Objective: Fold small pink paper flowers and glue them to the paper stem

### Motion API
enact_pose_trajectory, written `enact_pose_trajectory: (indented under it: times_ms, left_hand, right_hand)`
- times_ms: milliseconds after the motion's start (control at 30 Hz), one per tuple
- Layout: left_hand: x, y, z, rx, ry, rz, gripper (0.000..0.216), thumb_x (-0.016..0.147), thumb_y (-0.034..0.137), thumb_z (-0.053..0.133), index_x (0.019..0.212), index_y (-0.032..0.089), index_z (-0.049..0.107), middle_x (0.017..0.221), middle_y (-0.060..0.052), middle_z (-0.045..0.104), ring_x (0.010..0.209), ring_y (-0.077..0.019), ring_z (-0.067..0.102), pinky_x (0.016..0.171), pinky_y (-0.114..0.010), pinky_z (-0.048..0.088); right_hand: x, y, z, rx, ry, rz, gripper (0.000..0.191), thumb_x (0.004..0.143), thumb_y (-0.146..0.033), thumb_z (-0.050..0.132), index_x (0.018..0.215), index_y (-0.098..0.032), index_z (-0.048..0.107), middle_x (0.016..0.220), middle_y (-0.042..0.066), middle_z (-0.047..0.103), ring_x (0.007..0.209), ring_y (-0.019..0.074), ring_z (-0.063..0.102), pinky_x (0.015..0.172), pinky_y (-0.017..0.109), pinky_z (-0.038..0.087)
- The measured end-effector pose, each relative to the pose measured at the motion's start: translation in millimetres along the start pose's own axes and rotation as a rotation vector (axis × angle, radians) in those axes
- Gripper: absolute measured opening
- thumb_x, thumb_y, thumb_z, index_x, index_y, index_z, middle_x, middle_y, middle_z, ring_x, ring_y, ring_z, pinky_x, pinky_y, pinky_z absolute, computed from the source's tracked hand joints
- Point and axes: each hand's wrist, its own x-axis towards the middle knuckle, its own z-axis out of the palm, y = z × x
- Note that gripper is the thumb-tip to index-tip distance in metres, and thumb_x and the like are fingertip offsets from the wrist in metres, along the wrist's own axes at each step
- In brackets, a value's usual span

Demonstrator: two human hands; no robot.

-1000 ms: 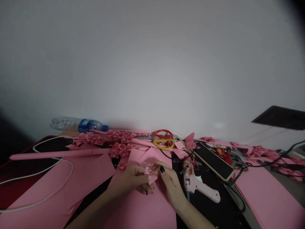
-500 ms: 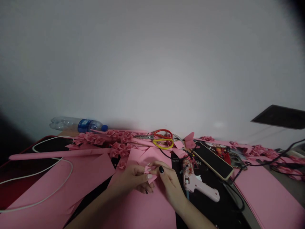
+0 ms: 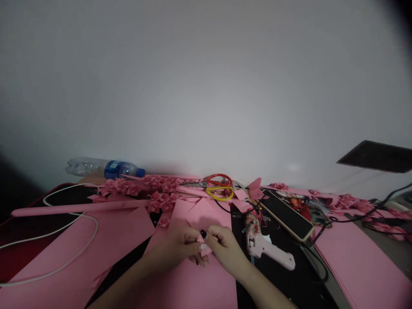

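Pink paper piece (image 3: 206, 248) pinched between both hands: left hand (image 3: 180, 245), right hand (image 3: 225, 251).

Pale letters, seemingly "NE", are showing on the black mat (image 3: 283, 279) right of centre; the bottle (image 3: 106, 168) label is blurring beyond reading.

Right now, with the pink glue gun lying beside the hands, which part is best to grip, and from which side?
Grip the handle. The glue gun lies flat on the dark mat, its handle sticking out toward the right, so come from above on that side. Its nozzle end points away. The right hand is nearest, but it and the left hand pinch a folded pink paper.
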Motion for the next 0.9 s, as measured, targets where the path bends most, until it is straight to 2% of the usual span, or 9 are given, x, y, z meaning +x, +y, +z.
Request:
enact_pose_trajectory:
  times_ms: [167, 300, 467, 567, 767, 833, 900]
  left_hand:
    - [-0.1, 2.1, -0.2, 0.023, -0.034, -0.015, 0.026, 0.078, 0.038, 0.067, 0.072, 0.013, 0.071, 0.072, -0.008, 0.077, 0.065, -0.0188, 0.07, 0.064, -0.026, 0.052]
    - [-1.8, 5.1, -0.3, 0.046, -0.045, -0.047, 0.028, 0.079, 0.04, 0.065, 0.072, 0.014, 0.069, 0.072, -0.008, 0.077, 0.065, -0.0188, 0.071, 0.066, -0.028, 0.054]
    - [-1.4, 2.7, 0.7, 0.033, -0.014, -0.03, 0.028, 0.079, 0.041, 0.067, 0.07, 0.015, 0.069, 0.07, -0.008, 0.077, 0.066, -0.0199, 0.071, 0.065, -0.027, 0.053]
    - [-0.5, 2.2, 1.9, 0.028, 0.018, -0.012, 0.029, 0.079, 0.042, 0.067, 0.068, 0.016, 0.069, 0.068, -0.006, 0.076, 0.065, -0.0207, 0.069, 0.063, -0.026, 0.05]
    - [-2.0, 8.5, 1.9, 0.117, 0.164, 0.038, 0.031, 0.083, 0.038, 0.059, 0.06, 0.018, 0.063, 0.059, -0.003, 0.07, 0.06, -0.0186, 0.064, 0.061, -0.026, 0.047]
    - [-3.0, 10.0, 2.5, 0.208, 0.197, 0.072, 0.034, 0.085, 0.035, 0.055, 0.056, 0.018, 0.062, 0.057, -0.004, 0.068, 0.06, -0.0179, 0.062, 0.061, -0.026, 0.045]
    - [-3.6, 9.6, 3.9, 0.298, 0.205, 0.091, 0.036, 0.085, 0.034, 0.052, 0.053, 0.018, 0.059, 0.055, -0.003, 0.064, 0.057, -0.0164, 0.059, 0.057, -0.025, 0.041]
  right_hand:
    - [-1.3, -1.0, -0.9, -0.047, -0.064, -0.016, 0.04, 0.092, -0.031, 0.046, 0.056, -0.023, 0.029, 0.054, -0.008, 0.026, 0.051, 0.0103, 0.025, 0.047, 0.025, 0.019]
    - [-3.4, -3.6, 0.2, -0.102, -0.028, -0.021, 0.039, 0.091, -0.025, 0.045, 0.056, -0.023, 0.028, 0.053, -0.008, 0.026, 0.05, 0.0101, 0.025, 0.047, 0.025, 0.018]
    - [-3.8, -4.2, 4.7, -0.085, -0.004, -0.027, 0.041, 0.094, -0.031, 0.043, 0.056, -0.023, 0.029, 0.052, -0.007, 0.026, 0.049, 0.0104, 0.025, 0.046, 0.025, 0.018]
    - [-2.9, -2.4, 5.5, -0.038, 0.071, -0.016, 0.043, 0.095, -0.039, 0.043, 0.058, -0.024, 0.029, 0.054, -0.007, 0.027, 0.05, 0.0114, 0.027, 0.048, 0.025, 0.022]
    - [-5.0, -2.8, 0.6, -0.041, 0.374, 0.002, 0.03, 0.097, -0.037, 0.039, 0.07, -0.023, 0.037, 0.064, -0.005, 0.034, 0.057, 0.0136, 0.034, 0.053, 0.026, 0.029]
    - [-7.6, -3.5, 0.3, -0.103, 0.4, -0.039, 0.03, 0.098, -0.034, 0.037, 0.069, -0.024, 0.035, 0.063, -0.005, 0.034, 0.057, 0.0136, 0.034, 0.053, 0.026, 0.028]
    - [-10.0, -4.5, 1.5, -0.169, 0.358, -0.091, 0.032, 0.098, -0.032, 0.038, 0.067, -0.024, 0.033, 0.061, -0.005, 0.034, 0.056, 0.0134, 0.034, 0.053, 0.026, 0.026]
